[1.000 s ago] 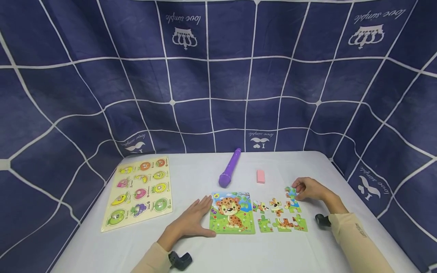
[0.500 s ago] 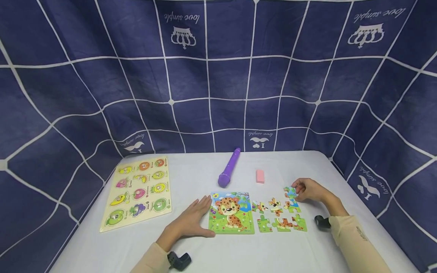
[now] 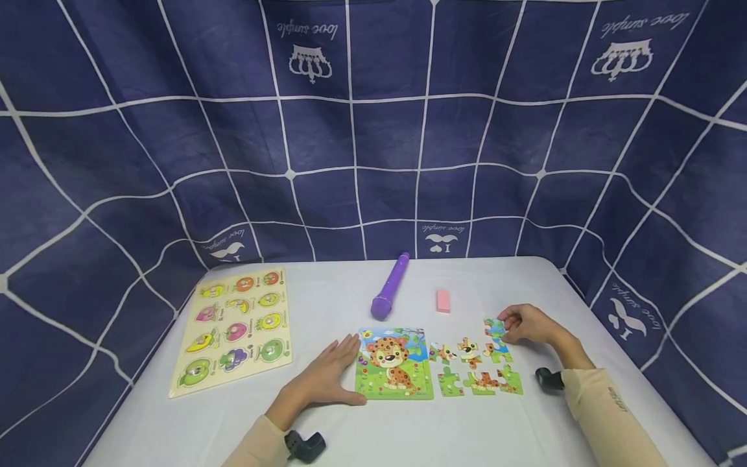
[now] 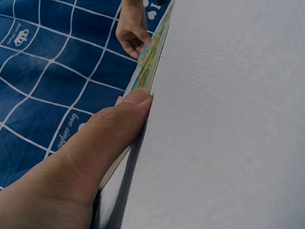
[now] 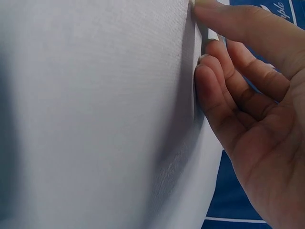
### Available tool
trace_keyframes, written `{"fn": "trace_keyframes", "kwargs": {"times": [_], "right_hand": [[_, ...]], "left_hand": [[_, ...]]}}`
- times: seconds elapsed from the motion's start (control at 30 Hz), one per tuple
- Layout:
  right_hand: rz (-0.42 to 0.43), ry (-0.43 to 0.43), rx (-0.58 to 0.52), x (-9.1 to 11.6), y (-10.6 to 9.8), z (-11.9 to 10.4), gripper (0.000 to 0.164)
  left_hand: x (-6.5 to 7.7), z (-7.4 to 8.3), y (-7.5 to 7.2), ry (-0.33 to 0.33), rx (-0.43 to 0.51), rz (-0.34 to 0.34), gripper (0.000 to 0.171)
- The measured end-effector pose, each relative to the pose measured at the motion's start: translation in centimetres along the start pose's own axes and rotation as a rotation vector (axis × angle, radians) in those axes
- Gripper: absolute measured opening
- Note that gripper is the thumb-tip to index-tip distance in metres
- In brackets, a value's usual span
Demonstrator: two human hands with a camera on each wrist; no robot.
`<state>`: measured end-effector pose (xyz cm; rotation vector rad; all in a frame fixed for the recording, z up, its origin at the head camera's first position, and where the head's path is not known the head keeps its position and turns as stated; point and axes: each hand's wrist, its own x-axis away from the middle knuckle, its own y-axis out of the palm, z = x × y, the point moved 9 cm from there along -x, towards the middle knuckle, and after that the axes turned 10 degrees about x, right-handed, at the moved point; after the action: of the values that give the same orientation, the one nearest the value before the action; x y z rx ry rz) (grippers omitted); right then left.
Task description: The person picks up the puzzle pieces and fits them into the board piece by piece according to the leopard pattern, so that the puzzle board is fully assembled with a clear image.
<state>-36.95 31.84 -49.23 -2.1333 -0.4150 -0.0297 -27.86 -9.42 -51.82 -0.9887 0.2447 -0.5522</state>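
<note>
My left hand (image 3: 328,375) lies with spread, straight fingers on the table at the left side of a square leopard picture board (image 3: 394,364). Its thumb (image 4: 121,117) reaches to the board's lower left corner. Right of the board, jigsaw pieces (image 3: 483,383) with parts of the same leopard picture lie in two loose rows. With thumb and fingertips, my right hand (image 3: 528,325) pinches a blue-and-green puzzle piece (image 3: 493,329) at the upper right of these rows. In the right wrist view the right hand's other fingers (image 5: 214,95) curl near the tabletop, and the piece is mostly hidden.
A fruit peg board (image 3: 233,337) lies on the left of the white table (image 3: 373,434). Behind the leopard board are a purple toy microphone (image 3: 390,288) and a small pink block (image 3: 443,301). A blue checked curtain (image 3: 385,130) surrounds the back and sides.
The head view has shifted very slightly. Both hands and the puzzle pieces stay nearly where they were, the right hand still at the same upper right piece.
</note>
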Motion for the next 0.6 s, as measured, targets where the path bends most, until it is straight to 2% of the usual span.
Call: {"fn": "trace_keyframes", "kwargs": {"times": [0.4, 0.6], "right_hand": [[0.062, 0.023, 0.002, 0.2, -0.3, -0.3, 0.049], [0.075, 0.004, 0.0, 0.4, -0.3, -1.4, 0.051]], "left_hand": [[-0.1, -0.3, 0.1, -0.005, -0.009, 0.012, 0.128], [-0.2, -0.2, 0.1, 0.0, -0.014, 0.013, 0.128]]}}
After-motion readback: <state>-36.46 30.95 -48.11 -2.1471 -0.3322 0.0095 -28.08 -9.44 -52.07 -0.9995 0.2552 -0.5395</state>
